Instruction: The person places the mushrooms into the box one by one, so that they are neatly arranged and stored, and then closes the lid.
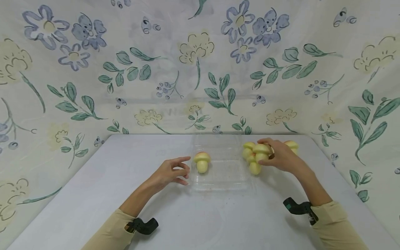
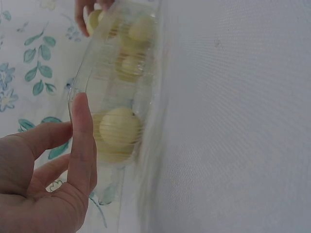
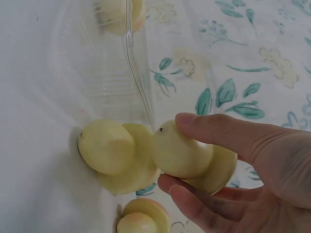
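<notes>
Two bare hands were in my camera views, both over a smooth white table (image 1: pixel 168 225). I saw the right hand (image 1: pixel 282 158) holding a pale yellow mushroom-shaped piece (image 1: pixel 261 151) with a wide cap and a fat, round stem. Its thumb was on one side and its fingers were on the other, clamped on the piece. The stem pointed back toward the person. The held piece was by the right side of a shallow, see-through plastic box (image 1: pixel 223 173), and I could not tell if it touched the table.

Two more pale yellow pieces were bunched up close to it: a near piece (image 1: pixel 254 169) and a back piece (image 1: pixel 248 152). I could not tell which ones touched. A far piece (image 1: pixel 292 143) with a bit of pink on its cap peeked out behind the right hand.

Inside the box, by its left wall, I saw one lone piece (image 1: pixel 202 166) with a pinkish cap. The left hand (image 1: pixel 175 171) was at that side, outside the box. Its fingers were apart and a little bent, and their tips were right up by the clear wall. Behind it all hung a pale cloth (image 1: pixel 175 21) with blue and yellow flowers and green leaves.
</notes>
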